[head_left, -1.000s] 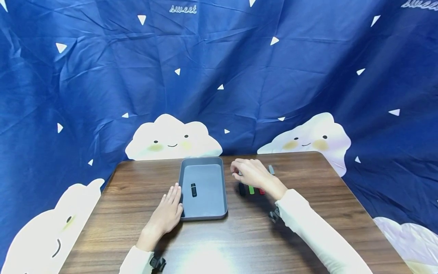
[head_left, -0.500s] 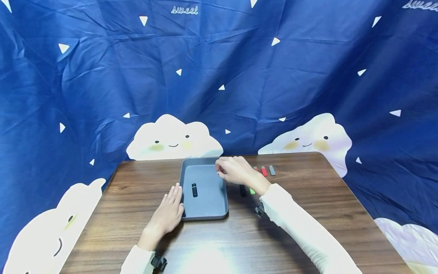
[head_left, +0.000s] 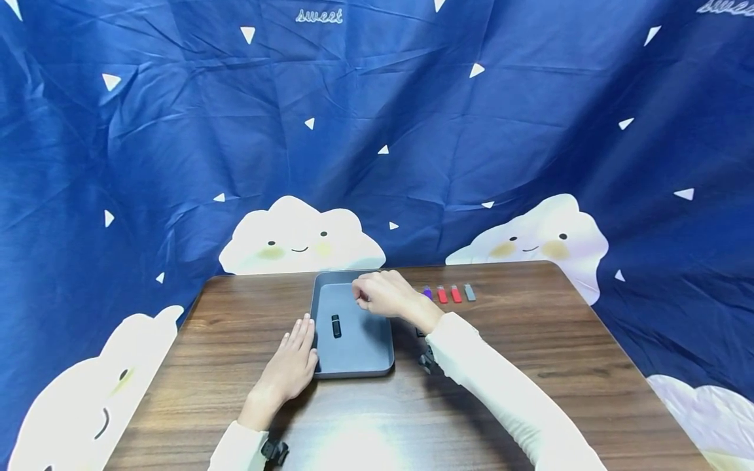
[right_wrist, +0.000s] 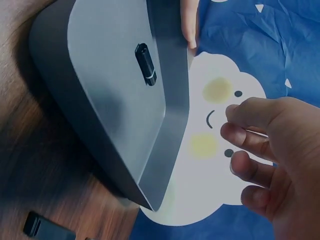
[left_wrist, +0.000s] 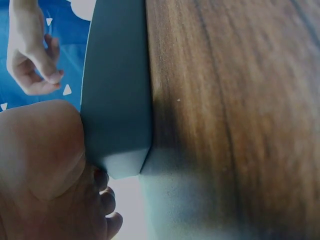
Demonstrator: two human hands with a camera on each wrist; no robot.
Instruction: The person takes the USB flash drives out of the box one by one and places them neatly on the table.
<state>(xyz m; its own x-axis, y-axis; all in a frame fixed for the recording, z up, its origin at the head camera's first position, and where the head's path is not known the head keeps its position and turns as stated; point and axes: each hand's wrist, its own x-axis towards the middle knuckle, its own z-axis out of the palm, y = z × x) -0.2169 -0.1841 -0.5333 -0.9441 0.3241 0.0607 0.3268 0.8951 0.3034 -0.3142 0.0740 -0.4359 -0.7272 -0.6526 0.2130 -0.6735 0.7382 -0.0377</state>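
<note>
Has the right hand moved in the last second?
Yes. The right hand has travelled left, from over the small sticks on the table to above the far part of the grey tray, which stayed put.

Head view bright, sharp | glare on table (head_left: pixel 353 445) near edge | wrist views dimmer — soft, distorted close-ups

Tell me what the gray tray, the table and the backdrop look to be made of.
Gray tray: probably matte plastic, with an even gray color, rounded corners and only a soft sheen. Table: wood or a wood-look laminate, brown grain streaks under a smooth, slightly glossy top that reflects light near the front edge; which one cannot be told. Backdrop: thin printed fabric, creased and folded all over.
</note>
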